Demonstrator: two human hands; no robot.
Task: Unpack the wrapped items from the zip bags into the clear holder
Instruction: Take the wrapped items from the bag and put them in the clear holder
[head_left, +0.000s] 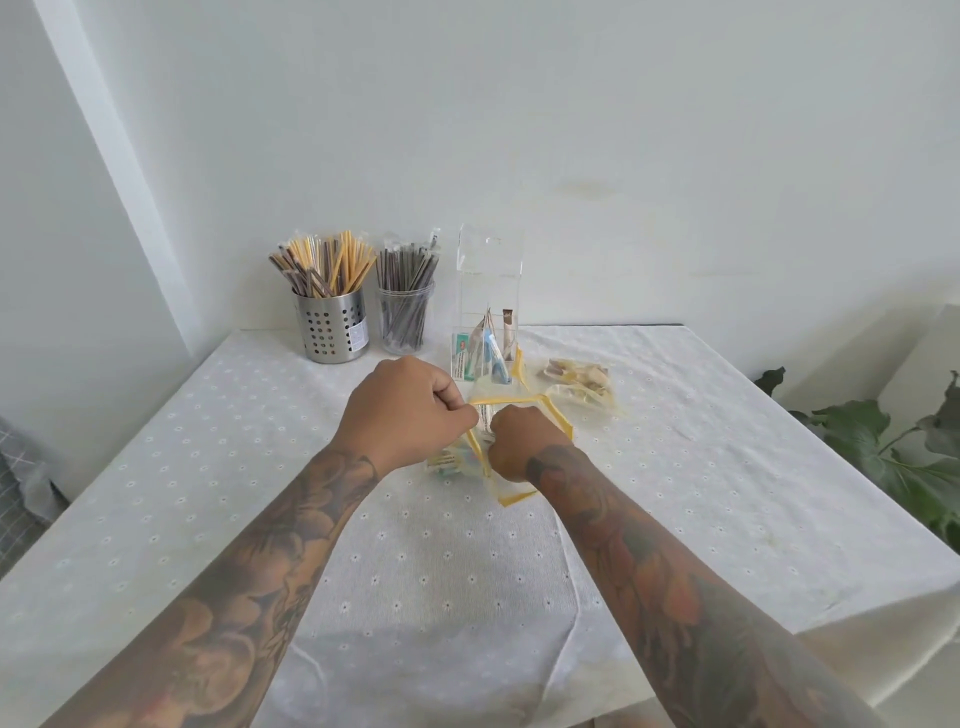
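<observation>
Two hands work on a clear plastic zip bag with a yellow edge (519, 415) near the middle of the counter with the white dotted cloth (208, 467). The left hand (405, 410) pinches the near side of the bag's yellow top, with its fingers curled tight. The right hand (524, 441) is curled on the bag's top just beside it, and it looks like it grips the other side, though its fingertips are hidden. The bag's mouth is pulled open between them. Small wrapped items (452, 460) show through the bag, down by the left wrist.

Just behind the bag stands the tall clear plastic holder (488, 291). A few wrapped items already sit in its bottom part. To the right of the holder lies another zip bag full of pale wrapped items (576, 382), flat on the cloth.

At the back left stand a shiny metal cup with holes, full of yellow and brown straws (332, 317), and next to it a clear cup of dark straws (405, 312). A green leafy plant (893, 441) is at the far right.
</observation>
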